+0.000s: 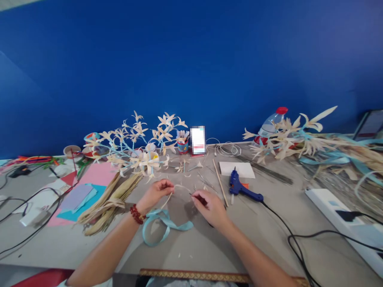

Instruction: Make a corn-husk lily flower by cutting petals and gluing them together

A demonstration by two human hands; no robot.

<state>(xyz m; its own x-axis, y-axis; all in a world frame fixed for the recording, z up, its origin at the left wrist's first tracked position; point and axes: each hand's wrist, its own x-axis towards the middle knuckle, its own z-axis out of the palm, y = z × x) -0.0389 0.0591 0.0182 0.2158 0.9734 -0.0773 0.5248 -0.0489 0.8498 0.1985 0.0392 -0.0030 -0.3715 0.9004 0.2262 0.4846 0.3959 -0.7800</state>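
My left hand (158,193), a red bead bracelet at its wrist, is closed in a pinch on a thin pale strip of dried husk (181,186). The strip arcs toward my right hand (209,205), and one end hangs below my left fingers. My right fingers are closed too; a thin dark tip pokes out at them, too small to name. Under my left hand lies a loop of light blue ribbon (181,226). A bundle of dried husks (112,205) rests to the left, and pale husk flowers (139,131) on blue stems stand behind.
A blue glue gun (239,185) lies right of my right hand beside a wooden stick (220,181), its black cord trailing to a power strip (344,227). Coloured paper (100,173) covers the left side. A phone (198,140) stands at the back, before a blue wall.
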